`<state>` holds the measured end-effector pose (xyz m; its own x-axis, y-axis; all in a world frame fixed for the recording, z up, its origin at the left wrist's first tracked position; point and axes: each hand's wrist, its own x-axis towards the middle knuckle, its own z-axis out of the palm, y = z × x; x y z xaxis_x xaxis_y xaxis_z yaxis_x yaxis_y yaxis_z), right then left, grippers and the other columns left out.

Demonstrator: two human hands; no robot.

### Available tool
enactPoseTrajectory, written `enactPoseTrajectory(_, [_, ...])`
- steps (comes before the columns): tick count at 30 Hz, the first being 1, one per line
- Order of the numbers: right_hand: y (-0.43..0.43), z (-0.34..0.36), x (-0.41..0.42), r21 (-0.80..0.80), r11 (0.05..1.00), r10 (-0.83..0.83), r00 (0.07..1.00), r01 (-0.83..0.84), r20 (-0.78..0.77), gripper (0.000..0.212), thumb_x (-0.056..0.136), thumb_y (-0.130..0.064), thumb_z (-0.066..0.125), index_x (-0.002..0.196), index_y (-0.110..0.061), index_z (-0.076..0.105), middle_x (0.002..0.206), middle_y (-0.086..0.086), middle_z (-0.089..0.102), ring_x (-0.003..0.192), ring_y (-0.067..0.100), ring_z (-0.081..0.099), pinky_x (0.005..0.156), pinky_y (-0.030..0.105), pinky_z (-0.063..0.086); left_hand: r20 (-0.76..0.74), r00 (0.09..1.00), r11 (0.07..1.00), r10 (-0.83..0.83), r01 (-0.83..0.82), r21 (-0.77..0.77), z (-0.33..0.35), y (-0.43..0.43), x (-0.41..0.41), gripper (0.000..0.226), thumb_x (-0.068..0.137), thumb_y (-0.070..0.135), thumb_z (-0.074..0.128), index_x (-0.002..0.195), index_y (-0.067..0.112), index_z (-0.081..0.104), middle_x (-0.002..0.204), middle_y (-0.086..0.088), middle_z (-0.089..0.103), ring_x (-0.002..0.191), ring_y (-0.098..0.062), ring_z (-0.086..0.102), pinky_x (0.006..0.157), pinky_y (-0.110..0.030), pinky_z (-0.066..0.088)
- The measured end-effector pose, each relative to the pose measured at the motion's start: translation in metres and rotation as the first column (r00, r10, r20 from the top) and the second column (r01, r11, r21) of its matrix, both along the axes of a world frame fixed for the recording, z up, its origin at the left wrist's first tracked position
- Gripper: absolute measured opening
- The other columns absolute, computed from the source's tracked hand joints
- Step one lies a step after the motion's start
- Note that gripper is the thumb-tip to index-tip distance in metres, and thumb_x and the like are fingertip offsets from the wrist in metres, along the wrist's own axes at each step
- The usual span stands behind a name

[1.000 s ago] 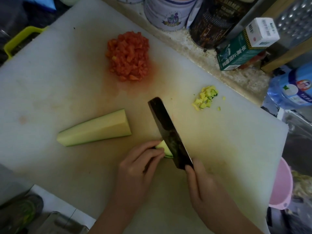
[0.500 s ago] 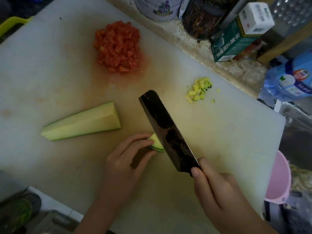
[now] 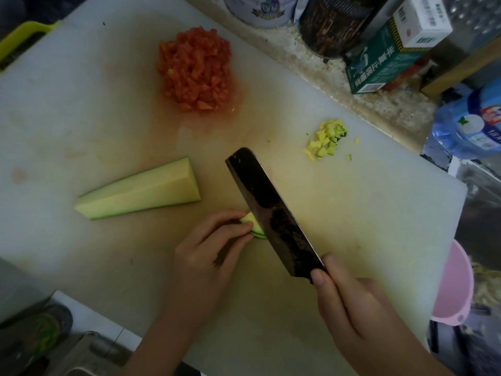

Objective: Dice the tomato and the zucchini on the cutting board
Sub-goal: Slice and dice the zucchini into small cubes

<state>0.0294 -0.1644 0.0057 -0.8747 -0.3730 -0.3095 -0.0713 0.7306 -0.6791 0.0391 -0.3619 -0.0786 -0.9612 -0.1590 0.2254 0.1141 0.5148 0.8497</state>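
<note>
Loads of bare white plastic cutting board (image 3: 379, 213) toward its right edge. On it: one heap of diced red tomato (image 3: 195, 69), one small pile of diced zucchini (image 3: 326, 139) plus two stray bits (image 3: 357, 140), one long pale-green zucchini wedge (image 3: 141, 191), one little zucchini chunk (image 3: 250, 221). The left hand (image 3: 208, 256) pinches that chunk with curled fingers against the wide dark cleaver (image 3: 273, 213), gripped by the right hand (image 3: 352, 308).
</note>
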Motion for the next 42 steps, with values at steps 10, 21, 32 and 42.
enactPoseTrajectory(10, [-0.008, 0.004, 0.000, 0.128, 0.989, 0.084, 0.995, -0.077, -0.047, 0.032, 0.090, -0.069, 0.014, 0.088, -0.042, 0.032, 0.045, -0.009, 0.036, 0.037, 0.009, 0.031, 0.040, 0.014, 0.015, -0.055, 0.998, 0.998, 0.026, -0.029, -0.056, 0.000, 0.002, -0.001, 0.014, 0.082, 0.005, 0.073, 0.095, 0.001, 0.075, 0.105, -0.006, 0.069, 0.100, -0.018, 0.065, 0.092, -0.021, 0.048])
enactPoseTrajectory(21, [-0.015, 0.002, 0.002, 0.260, 0.960, 0.117, 0.992, -0.102, -0.046, 0.030, 0.099, -0.052, 0.020, 0.098, -0.029, 0.038, 0.045, -0.018, 0.015, 0.037, 0.012, 0.022, 0.040, 0.018, 0.008, -0.067, 0.997, 0.999, 0.028, -0.030, -0.032, -0.001, 0.003, -0.001, 0.012, 0.083, 0.005, 0.071, 0.094, 0.000, 0.075, 0.103, -0.006, 0.069, 0.096, -0.017, 0.064, 0.088, -0.022, 0.050])
enactPoseTrajectory(32, [-0.027, -0.016, -0.015, 0.144, 0.989, 0.045, 0.998, -0.039, -0.039, 0.039, 0.084, -0.060, 0.013, 0.085, -0.028, 0.035, 0.048, -0.001, 0.039, 0.058, 0.021, 0.046, 0.048, 0.032, 0.029, -0.026, 0.999, 0.998, 0.043, -0.044, -0.050, 0.001, 0.003, -0.001, 0.010, 0.084, 0.008, 0.070, 0.090, 0.003, 0.076, 0.102, -0.005, 0.067, 0.095, -0.014, 0.064, 0.087, -0.015, 0.046])
enactPoseTrajectory(42, [-0.008, 0.000, -0.004, 0.008, 0.997, -0.080, 0.996, 0.080, -0.040, 0.030, 0.084, -0.070, 0.025, 0.081, -0.043, 0.038, 0.055, 0.011, 0.047, 0.042, 0.017, 0.040, 0.043, 0.024, 0.028, 0.019, 1.000, 0.998, 0.021, -0.023, 0.062, 0.003, 0.001, -0.002, 0.021, 0.085, 0.022, 0.068, 0.102, 0.010, 0.070, 0.109, 0.001, 0.061, 0.094, -0.004, 0.063, 0.086, -0.012, 0.047])
